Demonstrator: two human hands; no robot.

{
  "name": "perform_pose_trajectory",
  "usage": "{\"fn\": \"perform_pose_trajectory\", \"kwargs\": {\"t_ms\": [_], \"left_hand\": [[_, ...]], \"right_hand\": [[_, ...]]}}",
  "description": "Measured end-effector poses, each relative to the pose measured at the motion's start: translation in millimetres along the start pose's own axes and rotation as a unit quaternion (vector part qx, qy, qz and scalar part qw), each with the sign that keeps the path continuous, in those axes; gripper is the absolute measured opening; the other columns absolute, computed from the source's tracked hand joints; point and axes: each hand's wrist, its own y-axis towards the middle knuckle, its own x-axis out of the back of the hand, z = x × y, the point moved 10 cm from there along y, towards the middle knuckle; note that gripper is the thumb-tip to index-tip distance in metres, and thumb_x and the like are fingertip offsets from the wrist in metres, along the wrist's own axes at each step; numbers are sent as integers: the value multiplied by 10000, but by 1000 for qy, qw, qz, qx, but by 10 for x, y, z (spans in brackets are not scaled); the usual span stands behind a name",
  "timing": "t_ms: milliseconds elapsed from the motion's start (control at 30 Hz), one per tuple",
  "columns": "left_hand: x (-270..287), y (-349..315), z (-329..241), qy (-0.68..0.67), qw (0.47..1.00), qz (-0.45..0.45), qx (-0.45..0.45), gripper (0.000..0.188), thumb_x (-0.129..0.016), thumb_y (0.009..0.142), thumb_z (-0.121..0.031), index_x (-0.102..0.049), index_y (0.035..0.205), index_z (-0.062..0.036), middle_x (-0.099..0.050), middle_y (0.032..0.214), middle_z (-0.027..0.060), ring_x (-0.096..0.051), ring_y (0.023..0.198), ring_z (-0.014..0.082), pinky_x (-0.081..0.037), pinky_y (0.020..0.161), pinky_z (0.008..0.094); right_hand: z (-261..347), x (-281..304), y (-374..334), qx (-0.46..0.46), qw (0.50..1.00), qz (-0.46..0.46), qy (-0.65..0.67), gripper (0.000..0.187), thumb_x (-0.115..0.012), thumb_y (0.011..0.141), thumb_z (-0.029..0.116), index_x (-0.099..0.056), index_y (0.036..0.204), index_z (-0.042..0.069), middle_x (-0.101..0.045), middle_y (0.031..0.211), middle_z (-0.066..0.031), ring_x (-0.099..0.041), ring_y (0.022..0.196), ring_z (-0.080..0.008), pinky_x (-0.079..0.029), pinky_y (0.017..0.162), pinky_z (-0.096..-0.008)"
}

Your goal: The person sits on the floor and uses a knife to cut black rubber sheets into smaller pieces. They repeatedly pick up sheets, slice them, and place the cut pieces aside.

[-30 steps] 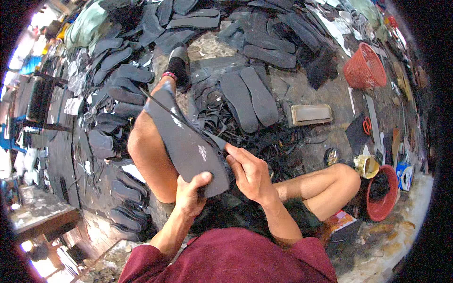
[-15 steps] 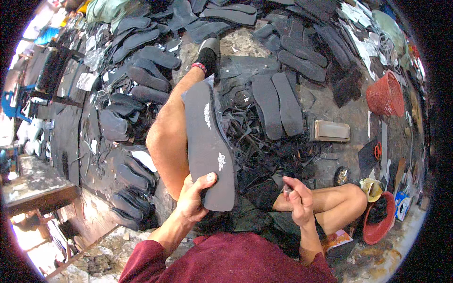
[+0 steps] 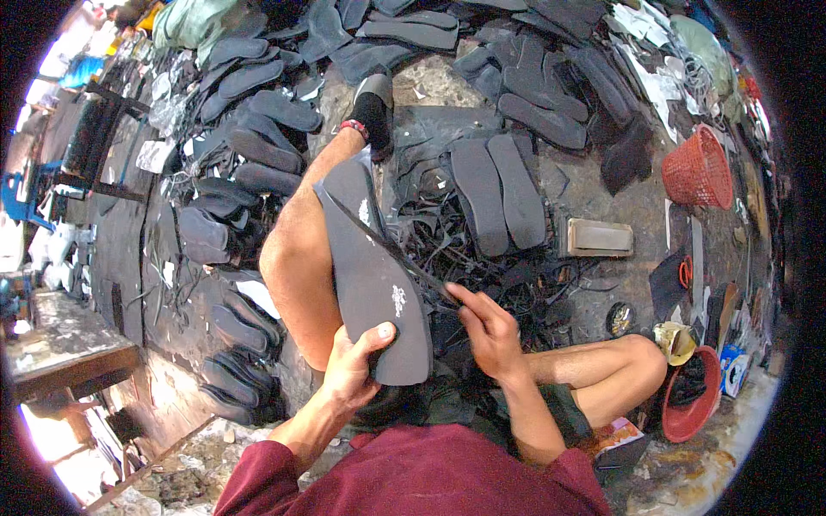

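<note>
A long dark grey shoe sole (image 3: 366,271) with white printed marks lies tilted over my bent left leg. My left hand (image 3: 353,368) is closed on its near end, thumb on the top face. Across the far part of the sole runs a thin dark strip (image 3: 415,270), slanting down to the right. My right hand (image 3: 492,337) pinches the strip's near end, right of the sole. Whether a small tool is also in those fingers is hidden. Beyond the right hand, a pair of grey soles (image 3: 520,193) rests on the floor.
Dark offcuts (image 3: 443,228) are heaped between my legs. Stacked soles (image 3: 267,142) lie to the left and far side. At right are a pale block (image 3: 600,237), a red basket (image 3: 699,168), orange-handled scissors (image 3: 686,272) and a red tub (image 3: 710,404). A wooden bench (image 3: 77,371) stands left.
My right hand has moved left and forward to the sole's side, and now pulls on a thin strip stretched across it. The left hand keeps its hold on the sole.
</note>
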Motion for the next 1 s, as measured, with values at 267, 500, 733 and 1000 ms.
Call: {"fn": "perform_pose_trajectory", "kwargs": {"t_ms": [267,500,733,1000], "left_hand": [[-219,-22,58,99,993,65,-18,586,-828,785,-196,-549,1259,8,-641,1144,99,-643,1006,224,-535,908,389],[-51,-82,-837,-54,986,52,-151,469,-553,997,-325,-524,1354,-22,-638,1227,51,-630,1061,188,-522,903,383],[-32,-198,-750,35,998,32,-32,283,-656,942,-369,-640,1030,-101,-656,888,7,-635,783,151,-526,728,300],[33,-84,-674,75,988,103,-85,245,-737,895,-205,-682,1058,-30,-711,957,35,-662,820,120,-547,754,299]], "right_hand": [[479,-218,950,116,980,-157,32,331,-556,992,189,-622,1316,184,-679,1092,-123,-673,922,-328,-533,748,-386],[998,-174,54,133,990,-39,14,407,-642,893,94,-655,1292,174,-641,880,-69,-609,765,-249,-499,737,-365],[96,-223,-810,99,993,-50,-34,454,-671,828,188,-655,1281,168,-604,1002,-120,-569,930,-324,-461,846,-435],[209,-53,-657,92,994,3,-61,557,-697,727,1,-658,1261,156,-606,914,-109,-592,803,-307,-493,701,-417]]}}
